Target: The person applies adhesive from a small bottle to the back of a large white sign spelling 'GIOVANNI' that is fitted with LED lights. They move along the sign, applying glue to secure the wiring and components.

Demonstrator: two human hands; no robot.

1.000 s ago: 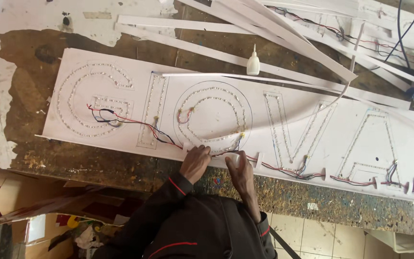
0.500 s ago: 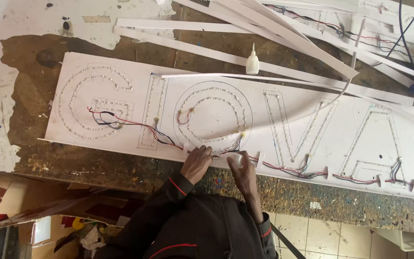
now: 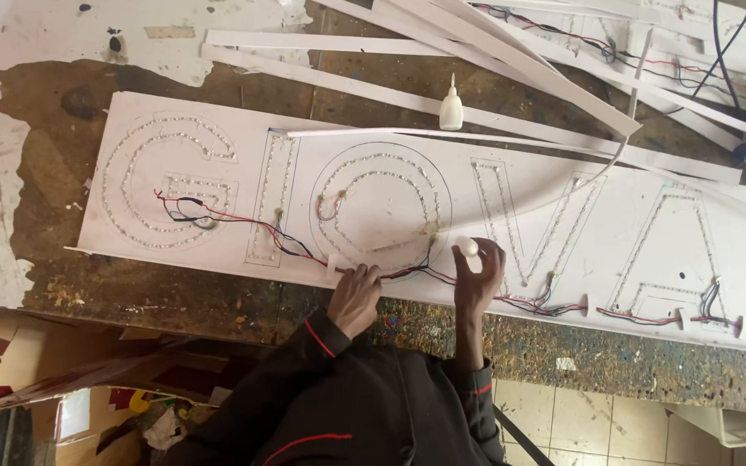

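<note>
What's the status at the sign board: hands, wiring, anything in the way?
Left hand pressing red-black wires onto white sign board. Right hand pinching small white piece. Glue bottle, loose strips lie beyond.

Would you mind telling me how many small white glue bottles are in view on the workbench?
1. The glue bottle stands upright above the white sign board, among the white strips; others may be hidden beneath them.

Scarred, paint-flecked worktop (image 3: 36, 129). Small white glue bottle (image 3: 451, 108) standing upright among long white plastic strips (image 3: 494, 52) lying crosswise at top. Cardboard scraps (image 3: 53, 380) below the edge; tiled floor (image 3: 589, 423) at lower right.
</note>
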